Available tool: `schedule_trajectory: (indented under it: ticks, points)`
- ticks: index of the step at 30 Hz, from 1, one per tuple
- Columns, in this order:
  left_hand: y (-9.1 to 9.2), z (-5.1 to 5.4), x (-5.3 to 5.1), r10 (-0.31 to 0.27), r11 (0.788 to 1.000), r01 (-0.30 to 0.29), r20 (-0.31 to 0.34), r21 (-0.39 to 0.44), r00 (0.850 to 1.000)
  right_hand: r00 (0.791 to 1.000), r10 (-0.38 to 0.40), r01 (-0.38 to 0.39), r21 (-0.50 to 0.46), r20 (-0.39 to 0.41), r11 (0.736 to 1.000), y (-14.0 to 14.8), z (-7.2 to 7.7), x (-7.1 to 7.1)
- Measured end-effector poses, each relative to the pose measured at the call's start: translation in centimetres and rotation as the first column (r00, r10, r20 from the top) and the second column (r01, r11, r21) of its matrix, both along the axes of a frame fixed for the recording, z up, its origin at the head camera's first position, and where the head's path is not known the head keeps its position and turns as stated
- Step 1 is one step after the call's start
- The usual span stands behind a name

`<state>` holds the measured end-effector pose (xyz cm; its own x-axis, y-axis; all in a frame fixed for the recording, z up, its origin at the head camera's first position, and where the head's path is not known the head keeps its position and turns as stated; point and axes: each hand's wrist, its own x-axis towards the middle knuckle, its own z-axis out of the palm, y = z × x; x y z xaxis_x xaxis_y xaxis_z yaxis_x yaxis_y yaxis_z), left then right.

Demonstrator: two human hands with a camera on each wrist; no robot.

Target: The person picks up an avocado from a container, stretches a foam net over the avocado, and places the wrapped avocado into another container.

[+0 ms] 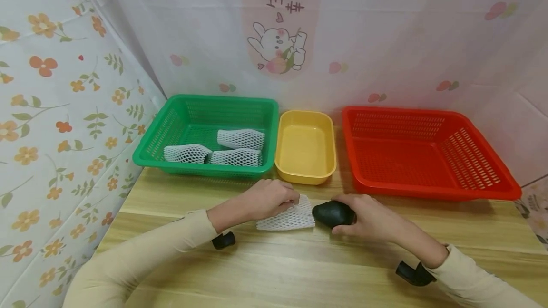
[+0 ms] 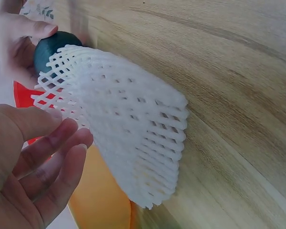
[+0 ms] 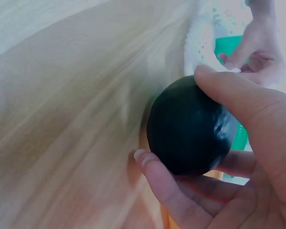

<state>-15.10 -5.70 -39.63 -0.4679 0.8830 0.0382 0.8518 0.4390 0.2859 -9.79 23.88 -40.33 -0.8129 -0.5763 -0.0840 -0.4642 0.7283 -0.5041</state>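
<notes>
A dark green avocado [image 1: 328,213] is gripped by my right hand [image 1: 371,216], thumb and fingers curled round its rounder end. Its narrower end points left, at the opening of a white foam net sleeve [image 1: 288,216]. With thumb and fingertips my left hand [image 1: 270,199] pinches the edge of the sleeve near that opening. In the left wrist view the sleeve's mesh [image 2: 128,114] spreads wide, and its mouth overlaps the avocado [image 2: 57,44]; whether the tip is inside I cannot tell. The right wrist view shows the avocado's round end [image 3: 188,129] between thumb and fingers.
At the back left, a green basket [image 1: 205,171] holds three white net sleeves [image 1: 240,139], a dark end showing at one. A yellow tray [image 1: 305,177] stands beside it, with a red basket [image 1: 428,193] to the right. A patterned curtain [image 1: 205,27] hangs behind the wooden table [image 1: 274,274].
</notes>
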Motion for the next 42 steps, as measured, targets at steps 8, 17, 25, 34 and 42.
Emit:
schedule_trajectory:
  ticks: [8,17,25,34,42]
  points:
    - [0.3,0.0,-0.1,0.003,1.0,-0.003,-0.009,-0.013,1.0,0.999,-0.028,0.026,-0.043,-0.047,0.999,0.1,0.5,-0.2]
    - [1.1,0.0,-0.1,-0.001,1.0,0.001,-0.02,-0.002,1.0,1.0,0.016,-0.018,-0.067,-0.025,0.998,-0.8,-0.1,-0.5]
    - [1.4,0.1,0.1,0.013,1.0,-0.013,-0.011,-0.01,1.0,0.999,0.01,-0.013,-0.102,-0.035,0.995,-1.2,-0.3,-0.3]
    - [1.2,-0.2,0.2,-0.002,1.0,0.003,-0.047,0.016,0.999,0.998,0.002,-0.012,-0.139,-0.066,0.99,-1.6,-0.9,-0.2]
    - [1.2,-0.4,0.3,-0.021,0.999,0.025,-0.103,0.041,0.994,0.997,-0.016,0.008,-0.111,-0.072,0.994,-2.0,-0.7,0.1]
